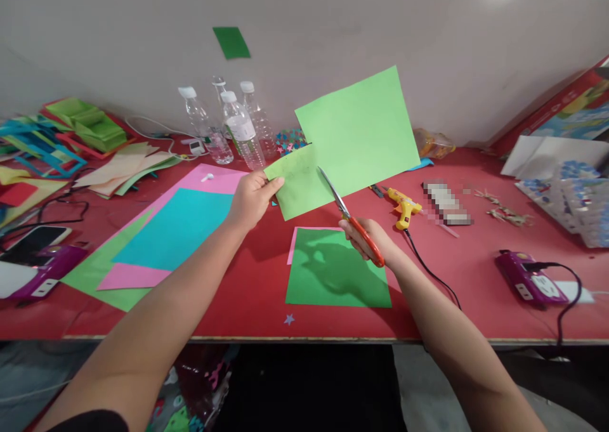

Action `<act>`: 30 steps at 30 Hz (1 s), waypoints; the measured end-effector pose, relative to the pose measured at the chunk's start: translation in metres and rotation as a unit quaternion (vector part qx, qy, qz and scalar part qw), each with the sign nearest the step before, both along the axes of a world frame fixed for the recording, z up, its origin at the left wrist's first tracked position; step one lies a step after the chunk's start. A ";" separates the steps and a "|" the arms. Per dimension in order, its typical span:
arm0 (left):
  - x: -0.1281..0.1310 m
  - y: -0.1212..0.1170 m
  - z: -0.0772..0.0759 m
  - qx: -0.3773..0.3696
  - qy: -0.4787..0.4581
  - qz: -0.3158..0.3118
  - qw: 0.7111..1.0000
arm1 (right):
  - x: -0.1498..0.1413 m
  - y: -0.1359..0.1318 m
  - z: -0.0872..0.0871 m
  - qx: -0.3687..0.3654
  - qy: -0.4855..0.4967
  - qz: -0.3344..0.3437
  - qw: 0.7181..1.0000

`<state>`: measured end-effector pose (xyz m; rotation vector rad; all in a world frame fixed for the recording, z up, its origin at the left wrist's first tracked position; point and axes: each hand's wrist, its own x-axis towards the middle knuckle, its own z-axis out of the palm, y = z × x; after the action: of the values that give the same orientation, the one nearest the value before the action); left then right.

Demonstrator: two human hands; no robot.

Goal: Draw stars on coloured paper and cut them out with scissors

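My left hand (pixel 254 197) pinches the left end of a light green sheet of paper (pixel 364 130), thumb on the near face. The sheet is raised above the table and tilted. Its left part bends at an angle to the larger right part. In my right hand (pixel 373 238) is a pair of scissors (pixel 364 236) with red-orange handles. Their blades lie across the sheet near its lower edge, pointing up and left; whether they are closed on the paper I cannot tell. Below, a dark green square of paper (pixel 328 286) lies over a pink piece, with my hands' shadow on it.
Blue paper (pixel 178 226) lies over pink and green sheets at left. Several plastic bottles (pixel 242 130) stand against the wall. A yellow glue gun (pixel 404 207) with a black cord lies right, by a purple power strip (pixel 530 280). A small star (pixel 289 319) is near the front edge.
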<state>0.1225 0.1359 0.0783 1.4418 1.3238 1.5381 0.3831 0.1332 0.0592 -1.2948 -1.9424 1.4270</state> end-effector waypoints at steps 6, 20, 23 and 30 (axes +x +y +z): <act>0.005 -0.007 -0.001 -0.025 0.023 -0.033 0.999 | -0.001 0.001 -0.005 0.029 -0.042 0.031 0.998; 0.012 -0.014 -0.009 -0.085 0.027 -0.092 0.992 | -0.007 -0.001 -0.016 -0.033 0.023 -0.005 0.999; 0.013 -0.013 -0.012 -0.098 0.019 -0.097 0.990 | -0.008 -0.001 -0.013 -0.054 0.026 -0.024 0.998; 0.012 -0.014 -0.009 -0.162 -0.010 -0.111 0.980 | -0.007 -0.004 -0.001 -0.089 0.037 -0.005 0.995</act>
<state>0.1350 0.1214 0.0689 1.3124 1.2850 1.1304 0.3760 0.1287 0.0581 -1.3064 -1.7920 1.6505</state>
